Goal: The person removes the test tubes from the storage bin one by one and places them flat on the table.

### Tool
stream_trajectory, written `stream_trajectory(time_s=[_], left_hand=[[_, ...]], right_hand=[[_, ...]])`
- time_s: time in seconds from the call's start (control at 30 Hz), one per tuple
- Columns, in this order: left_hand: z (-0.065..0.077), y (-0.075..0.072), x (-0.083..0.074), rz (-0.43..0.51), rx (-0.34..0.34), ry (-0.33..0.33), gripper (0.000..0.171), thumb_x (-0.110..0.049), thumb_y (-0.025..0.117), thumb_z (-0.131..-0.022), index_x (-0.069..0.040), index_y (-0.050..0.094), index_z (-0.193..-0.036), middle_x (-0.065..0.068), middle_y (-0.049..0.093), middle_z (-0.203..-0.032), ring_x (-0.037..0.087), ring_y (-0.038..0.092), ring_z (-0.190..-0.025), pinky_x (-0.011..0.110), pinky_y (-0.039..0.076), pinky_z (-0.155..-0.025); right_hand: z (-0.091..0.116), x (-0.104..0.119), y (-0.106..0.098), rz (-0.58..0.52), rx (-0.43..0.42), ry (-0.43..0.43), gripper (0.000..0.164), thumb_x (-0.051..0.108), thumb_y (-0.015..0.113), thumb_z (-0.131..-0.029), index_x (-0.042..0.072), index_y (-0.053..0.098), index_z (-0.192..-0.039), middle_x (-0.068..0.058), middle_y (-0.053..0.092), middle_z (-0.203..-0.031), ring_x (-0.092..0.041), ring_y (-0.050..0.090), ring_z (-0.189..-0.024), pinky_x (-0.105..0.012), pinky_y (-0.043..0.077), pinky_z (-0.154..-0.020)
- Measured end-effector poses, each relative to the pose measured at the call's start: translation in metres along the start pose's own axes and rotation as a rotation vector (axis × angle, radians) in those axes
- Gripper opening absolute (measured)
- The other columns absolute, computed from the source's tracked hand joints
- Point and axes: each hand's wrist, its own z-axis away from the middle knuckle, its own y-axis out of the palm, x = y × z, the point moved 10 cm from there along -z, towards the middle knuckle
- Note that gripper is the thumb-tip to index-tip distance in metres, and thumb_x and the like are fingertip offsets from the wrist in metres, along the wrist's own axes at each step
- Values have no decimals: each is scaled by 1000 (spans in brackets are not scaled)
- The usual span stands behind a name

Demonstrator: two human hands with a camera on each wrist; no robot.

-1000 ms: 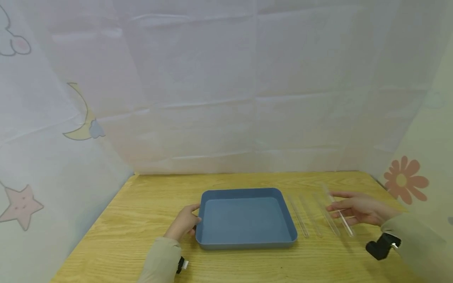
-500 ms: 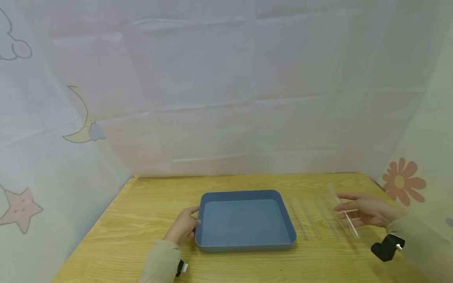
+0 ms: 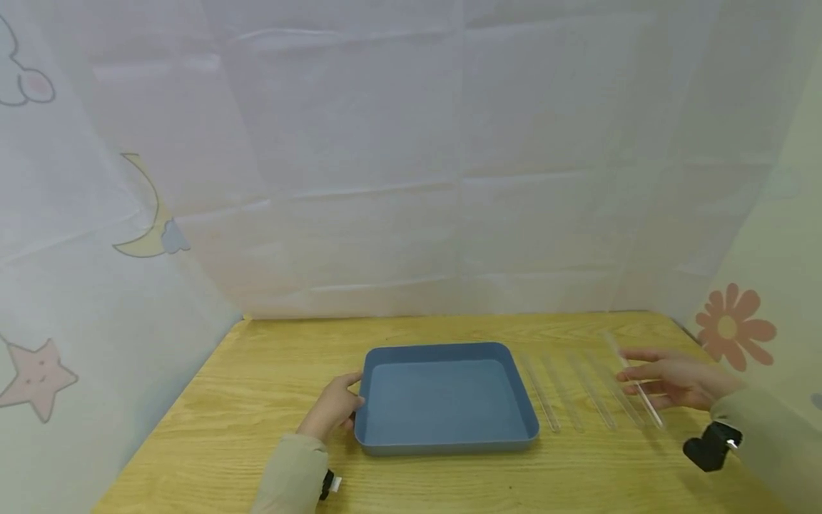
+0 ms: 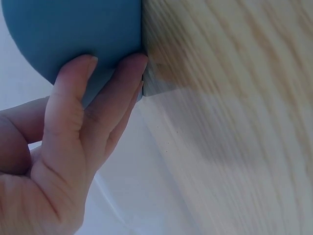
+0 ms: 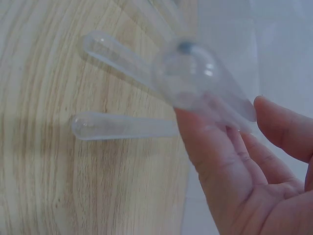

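In the head view, a blue rectangular tray [image 3: 443, 400] stands on the wooden table. My left hand [image 3: 336, 407] is at its left side; the left wrist view shows my fingers [image 4: 115, 93] against the tray's outer wall [image 4: 98, 29]. My right hand [image 3: 674, 378] holds a clear test tube [image 3: 651, 408] between thumb and fingers, tilted above the table. In the right wrist view, the tube's rounded end [image 5: 183, 73] is near the camera. Several more clear test tubes, among them one [image 3: 542, 392] beside the tray, lie roughly parallel between the tray and my right hand.
The wooden table [image 3: 276, 371] ends at a pale hanging sheet [image 3: 385, 214] behind. More sheet with printed figures, such as a flower [image 3: 728, 327], hangs on both sides. A black wrist camera [image 3: 709, 446] sits on my right sleeve.
My right hand has moved a little to the right with the test tube, and the lying tube beside it shows more plainly. My left hand and the tray have stayed in place.
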Motion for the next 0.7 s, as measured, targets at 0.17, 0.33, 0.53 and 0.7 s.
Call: stream_trajectory(time_s=[0.17,0.33,0.53,0.7], left_hand=[[1,0,1,3,0,-6,55,8,52,-93,5,37,-146,13,60,-75,10,40,-43,22,38,-43],[1,-1,0,-2,-4,-9,55,8,52,-93,6,37,-146,13,60,-74,10,40,-44,22,38,-43],[1,-1,-1,-15,-5,-5,55,8,53,-94,5,37,-146,13,60,-75,10,39,-44,22,38,-43],[0,-1,0,-23,-9,-5,54,8,53,-94,5,38,-146,13,61,-74,9,38,-43,23,38,-43]], right_hand=[[1,-2,-3,31,-23,11,69,11,56,-99,-12,15,-149,3,67,-104,-20,66,-94,-37,55,-75],[1,-2,-6,75,-56,18,73,11,55,-99,-14,7,-148,5,67,-103,-19,67,-94,-35,55,-72],[2,-3,-11,116,-101,37,72,11,54,-99,-15,7,-148,5,68,-103,-17,67,-92,-33,54,-70],[2,-6,-16,148,-148,58,65,10,52,-99,-18,15,-144,3,69,-102,-16,66,-89,-34,53,-68]])
